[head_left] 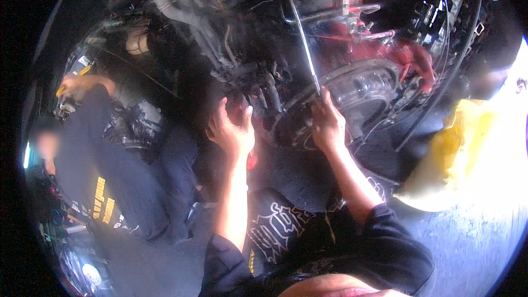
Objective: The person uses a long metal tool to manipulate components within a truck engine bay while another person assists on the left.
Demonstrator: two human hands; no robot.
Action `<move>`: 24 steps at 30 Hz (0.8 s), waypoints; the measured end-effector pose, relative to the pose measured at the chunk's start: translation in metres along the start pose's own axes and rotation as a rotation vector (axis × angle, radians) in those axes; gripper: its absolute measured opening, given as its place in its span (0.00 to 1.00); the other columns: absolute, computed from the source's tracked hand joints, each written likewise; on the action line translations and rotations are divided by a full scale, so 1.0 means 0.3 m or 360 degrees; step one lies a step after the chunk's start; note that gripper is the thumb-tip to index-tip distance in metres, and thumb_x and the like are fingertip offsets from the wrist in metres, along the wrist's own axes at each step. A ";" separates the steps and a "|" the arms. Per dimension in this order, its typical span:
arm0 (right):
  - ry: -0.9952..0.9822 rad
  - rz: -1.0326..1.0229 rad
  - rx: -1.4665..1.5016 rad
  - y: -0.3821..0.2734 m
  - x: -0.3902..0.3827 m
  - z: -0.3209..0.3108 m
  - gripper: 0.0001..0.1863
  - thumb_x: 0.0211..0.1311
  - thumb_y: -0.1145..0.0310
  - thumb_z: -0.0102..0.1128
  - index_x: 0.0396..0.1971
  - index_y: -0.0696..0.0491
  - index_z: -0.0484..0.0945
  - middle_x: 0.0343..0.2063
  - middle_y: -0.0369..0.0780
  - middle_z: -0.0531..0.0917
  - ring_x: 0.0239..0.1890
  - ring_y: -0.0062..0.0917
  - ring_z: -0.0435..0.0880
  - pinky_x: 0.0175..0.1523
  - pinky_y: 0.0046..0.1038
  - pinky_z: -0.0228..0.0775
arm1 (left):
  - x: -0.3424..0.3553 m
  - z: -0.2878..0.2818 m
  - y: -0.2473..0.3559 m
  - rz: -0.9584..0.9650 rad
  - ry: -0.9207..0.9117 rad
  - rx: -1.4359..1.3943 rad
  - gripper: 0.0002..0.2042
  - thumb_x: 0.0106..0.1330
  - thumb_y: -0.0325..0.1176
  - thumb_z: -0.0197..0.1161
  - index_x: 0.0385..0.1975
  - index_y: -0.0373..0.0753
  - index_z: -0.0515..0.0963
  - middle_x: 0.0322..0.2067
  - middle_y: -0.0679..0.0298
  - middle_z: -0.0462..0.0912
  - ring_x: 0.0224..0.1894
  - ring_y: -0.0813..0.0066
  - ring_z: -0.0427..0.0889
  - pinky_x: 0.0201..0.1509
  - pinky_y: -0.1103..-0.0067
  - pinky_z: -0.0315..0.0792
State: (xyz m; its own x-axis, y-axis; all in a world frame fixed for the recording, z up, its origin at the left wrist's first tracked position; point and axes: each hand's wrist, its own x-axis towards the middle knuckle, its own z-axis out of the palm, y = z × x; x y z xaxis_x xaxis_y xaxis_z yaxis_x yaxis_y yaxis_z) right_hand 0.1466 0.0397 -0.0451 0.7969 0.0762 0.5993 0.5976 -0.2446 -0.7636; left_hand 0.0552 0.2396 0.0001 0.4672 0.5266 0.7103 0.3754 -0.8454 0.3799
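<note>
My right hand (328, 121) is closed round the lower end of a long silver rod (301, 38), which slants up past pipes and red metal parts (399, 55) of a vehicle's underside. Just behind that hand is a large round dark metal part (368, 104) with a rim. My left hand (230, 126) is raised open, fingers apart and slightly curled, below dark linkages and hoses (231, 66). Whether its fingertips touch anything there I cannot tell.
At the left a co-worker (93, 154) in dark clothes reaches up with a hand (88, 85) holding something yellow near machinery. A yellow sheet-like object (456, 137) is at the right. Grey floor (137, 264) shows below; cables (445, 77) hang at the upper right.
</note>
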 end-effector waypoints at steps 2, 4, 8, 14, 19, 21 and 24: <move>0.0004 0.0019 0.0014 0.024 0.007 -0.001 0.32 0.58 0.75 0.58 0.64 0.48 0.65 0.31 0.46 0.81 0.31 0.42 0.82 0.38 0.36 0.74 | -0.002 0.005 0.000 -0.0002 -0.0017 -0.0015 0.31 0.54 0.51 0.69 0.56 0.45 0.71 0.53 0.55 0.76 0.58 0.51 0.69 0.61 0.53 0.57; 0.0008 0.0036 0.0027 0.057 0.017 0.005 0.32 0.58 0.75 0.58 0.64 0.47 0.65 0.30 0.46 0.80 0.31 0.42 0.82 0.38 0.36 0.74 | -0.001 0.008 0.005 -0.0005 -0.0032 -0.0032 0.31 0.54 0.51 0.69 0.56 0.45 0.71 0.54 0.55 0.75 0.58 0.51 0.69 0.61 0.53 0.56; 0.0068 -0.0039 0.0077 0.092 0.022 0.020 0.31 0.59 0.74 0.58 0.65 0.45 0.64 0.31 0.46 0.81 0.31 0.42 0.82 0.38 0.37 0.74 | 0.000 0.004 0.010 -0.0032 -0.0087 -0.0070 0.32 0.54 0.52 0.68 0.57 0.44 0.70 0.55 0.52 0.73 0.60 0.48 0.67 0.61 0.43 0.50; 0.0040 -0.0037 -0.0071 0.001 0.077 -0.021 0.28 0.62 0.70 0.56 0.64 0.45 0.65 0.29 0.47 0.80 0.29 0.45 0.81 0.35 0.40 0.73 | 0.002 -0.011 0.017 -0.0028 -0.0063 0.0011 0.31 0.54 0.53 0.68 0.57 0.45 0.71 0.54 0.52 0.74 0.59 0.49 0.68 0.61 0.48 0.54; 0.0065 -0.0056 -0.0091 -0.013 0.072 0.016 0.28 0.62 0.71 0.54 0.63 0.43 0.65 0.27 0.47 0.78 0.28 0.44 0.81 0.34 0.42 0.73 | 0.011 -0.003 0.006 0.0051 -0.0029 -0.0021 0.31 0.55 0.54 0.67 0.56 0.45 0.72 0.52 0.52 0.76 0.56 0.50 0.71 0.59 0.55 0.60; -0.0010 0.0097 -0.0052 0.003 0.025 0.015 0.30 0.60 0.73 0.55 0.64 0.42 0.65 0.27 0.46 0.78 0.29 0.44 0.81 0.34 0.41 0.73 | 0.011 -0.008 0.016 0.0031 -0.0062 0.0070 0.30 0.56 0.53 0.67 0.55 0.43 0.72 0.52 0.53 0.77 0.56 0.51 0.72 0.60 0.56 0.60; 0.0001 0.0019 0.0019 0.024 0.057 0.007 0.33 0.57 0.75 0.56 0.64 0.41 0.65 0.30 0.45 0.79 0.31 0.44 0.81 0.36 0.41 0.74 | 0.003 -0.003 0.049 -0.0069 -0.0090 0.0089 0.29 0.56 0.52 0.67 0.54 0.42 0.73 0.51 0.53 0.77 0.55 0.51 0.72 0.59 0.57 0.61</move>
State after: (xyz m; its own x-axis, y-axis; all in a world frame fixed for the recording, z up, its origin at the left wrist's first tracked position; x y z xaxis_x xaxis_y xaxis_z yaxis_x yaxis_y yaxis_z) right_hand 0.1648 0.0413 -0.0408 0.8041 0.0730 0.5900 0.5888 -0.2342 -0.7736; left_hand 0.0605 0.2276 0.0068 0.4933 0.5683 0.6586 0.4395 -0.8162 0.3751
